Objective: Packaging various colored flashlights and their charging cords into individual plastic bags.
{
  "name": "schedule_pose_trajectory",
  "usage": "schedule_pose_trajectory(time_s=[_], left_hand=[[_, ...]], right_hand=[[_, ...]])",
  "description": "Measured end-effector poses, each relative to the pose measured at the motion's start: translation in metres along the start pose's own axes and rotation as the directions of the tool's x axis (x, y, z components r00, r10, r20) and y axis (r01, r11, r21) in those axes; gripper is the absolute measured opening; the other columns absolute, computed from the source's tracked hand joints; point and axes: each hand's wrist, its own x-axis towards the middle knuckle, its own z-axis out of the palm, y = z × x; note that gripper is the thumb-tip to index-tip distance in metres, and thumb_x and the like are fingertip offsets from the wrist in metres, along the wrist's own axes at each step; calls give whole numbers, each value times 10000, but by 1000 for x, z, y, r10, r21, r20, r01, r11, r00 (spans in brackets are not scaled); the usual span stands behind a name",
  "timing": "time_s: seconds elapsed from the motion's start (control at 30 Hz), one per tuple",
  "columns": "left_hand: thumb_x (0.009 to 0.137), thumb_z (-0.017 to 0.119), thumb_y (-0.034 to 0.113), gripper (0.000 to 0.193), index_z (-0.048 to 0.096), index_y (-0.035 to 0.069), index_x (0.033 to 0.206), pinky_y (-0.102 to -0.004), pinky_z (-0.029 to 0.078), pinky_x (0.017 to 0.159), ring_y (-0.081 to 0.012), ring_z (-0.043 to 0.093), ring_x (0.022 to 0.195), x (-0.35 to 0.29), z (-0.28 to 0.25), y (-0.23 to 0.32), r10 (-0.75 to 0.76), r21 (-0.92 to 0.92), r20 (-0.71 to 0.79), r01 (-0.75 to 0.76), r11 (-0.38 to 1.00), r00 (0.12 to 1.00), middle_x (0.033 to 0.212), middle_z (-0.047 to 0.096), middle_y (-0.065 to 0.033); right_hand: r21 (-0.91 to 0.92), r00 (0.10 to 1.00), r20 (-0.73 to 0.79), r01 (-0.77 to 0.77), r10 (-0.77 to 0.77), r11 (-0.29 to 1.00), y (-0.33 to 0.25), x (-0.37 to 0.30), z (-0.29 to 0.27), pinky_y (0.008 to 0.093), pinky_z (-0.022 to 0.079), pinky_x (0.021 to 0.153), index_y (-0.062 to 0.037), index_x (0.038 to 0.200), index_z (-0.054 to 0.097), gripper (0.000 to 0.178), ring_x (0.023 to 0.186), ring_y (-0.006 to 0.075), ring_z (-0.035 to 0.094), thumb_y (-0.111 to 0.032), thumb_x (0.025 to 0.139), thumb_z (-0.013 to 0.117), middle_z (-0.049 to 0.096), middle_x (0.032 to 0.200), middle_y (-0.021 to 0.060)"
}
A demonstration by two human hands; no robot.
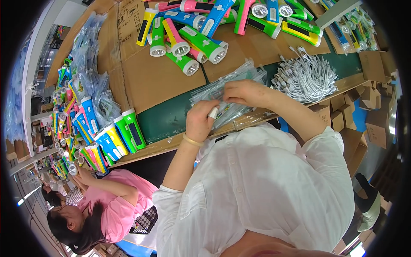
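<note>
Fingers [209,104] of the left hand [199,121]: clamped on a small white piece [213,112]; right hand [247,91]: fingers curled at the clear plastic bags [231,113], exact grip hidden. Bags: layered near the front edge of the worktop [158,122], left of white cables [306,77]. Handling, as judged: light pinch, one film parted singly, edges uncreased.

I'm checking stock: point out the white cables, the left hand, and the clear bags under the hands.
White cables [308,79], head view: middle of the bundle.
Left hand [199,121], head view: its back.
Clear bags [215,89], head view: exposed plastic.
</note>
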Motion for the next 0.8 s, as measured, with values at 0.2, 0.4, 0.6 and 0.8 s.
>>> schedule_pose_trajectory(time_s=[0.2,0.4,0.6,0.8], left_hand=[[771,685,-21,180,698,52,935,-408,544,743,-333,667,845,-16,-2,-11,-84,-13,-12,84,996,996,945,696,-129],[655,646,-59,289,616,67,913,-398,540,783,-298,645,959,10,8,10,321,91,140,-335,938,937,1162,666,-78],[720,644,-25,261,646,66,964,-388,538,776,-297,640,923,12,16,6,359,-152,238,-331,931,902,1023,654,-91],[812,684,28,173,687,70,980,-383,551,766,-318,660,878,4,16,-6,204,-239,116,-172,956,972,980,657,-116]], right_hand=[[-121,973,50,-217,224,969,24,-14,-47,440,525,859,-86,1075,692,297,1026,338,635,-157,803,790,648,1090,98],[-255,850,-488,-358,200,898,-6,57,-27,429,518,962,-154,1380,545,652,1193,315,590,-226,789,811,525,1370,136],[-176,786,-619,-131,-6,976,14,62,-37,385,570,863,-108,1296,595,546,1012,298,668,-171,789,788,615,1241,122],[597,864,-335,-114,376,794,-30,-16,-113,264,497,868,-51,1263,565,394,998,111,605,-104,881,644,613,1112,40]])
